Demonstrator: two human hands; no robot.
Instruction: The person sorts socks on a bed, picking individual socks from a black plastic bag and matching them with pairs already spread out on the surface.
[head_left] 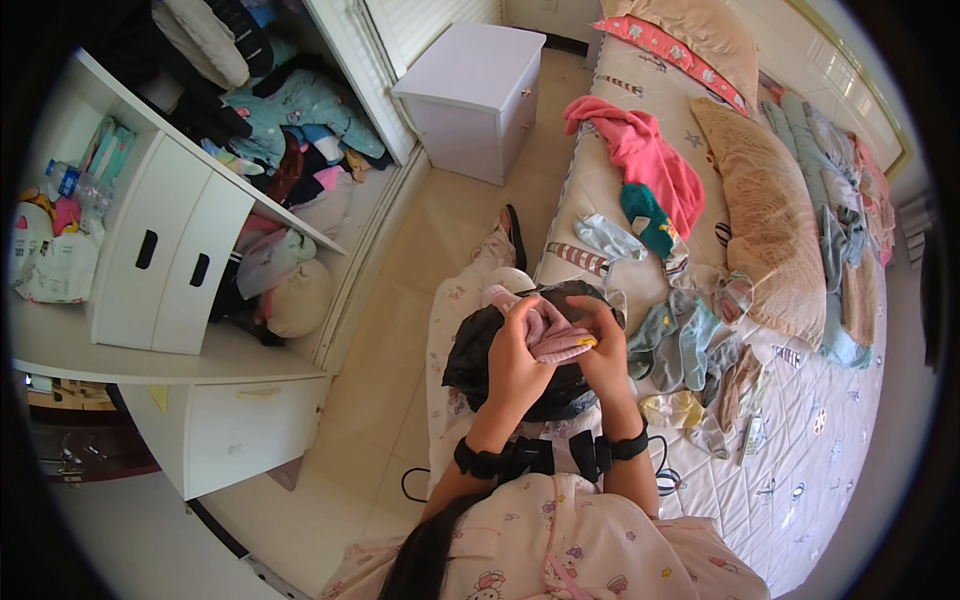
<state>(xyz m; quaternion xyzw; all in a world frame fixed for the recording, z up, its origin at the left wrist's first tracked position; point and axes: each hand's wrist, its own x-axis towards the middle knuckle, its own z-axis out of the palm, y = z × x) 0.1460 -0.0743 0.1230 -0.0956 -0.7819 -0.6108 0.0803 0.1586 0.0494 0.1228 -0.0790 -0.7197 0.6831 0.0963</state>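
Observation:
Above my lap, a pink sock (550,330) with a small yellow patch is bunched between my two hands. My left hand (514,358) grips its left side, thumb on top. On the other side, my right hand (606,352) pinches the end near the yellow patch. Beneath them a black plastic bag (468,350) rests on my lap; my hands hide part of it, and its contents cannot be made out. Several loose socks (672,335), grey, blue and brown, lie on the bed right of my right hand. A pale yellow sock (672,409) is nearest to my right forearm.
The bed (770,480) runs along my right, with a pink garment (655,150), a teal sock (648,215), a tan pillow (770,220) and folded clothes (845,200). Ahead stands a white nightstand (470,90). At left are a white drawer unit (165,250) and an open wardrobe with piled clothes (300,110).

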